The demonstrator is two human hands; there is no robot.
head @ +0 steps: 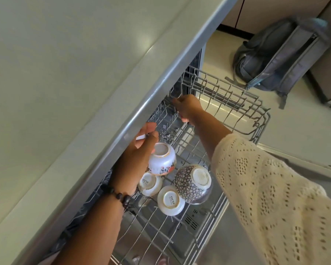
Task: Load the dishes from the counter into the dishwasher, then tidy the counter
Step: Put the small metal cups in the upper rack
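Note:
The dishwasher's wire rack (243, 104) is pulled out under the counter edge. Three white bowls sit upside down in it: a floral bowl (162, 161) and two marked "SISTA" (150, 183) (170, 200). A dark patterned bowl (192, 183) lies upside down beside them. My left hand (139, 152), with a bead bracelet on its wrist, lies with its palm against the floral bowl's side. Its fingers stretch past the bowl toward the counter edge. My right hand (187, 109) reaches to the rack's far side, where its fingers curl round a rack wire.
The pale counter (65, 83) with its metal edge (161, 88) fills the left and overhangs the rack. The open dishwasher door (227, 236) lies below the rack. A grey backpack (279, 54) sits on the floor at the upper right, near cabinet doors.

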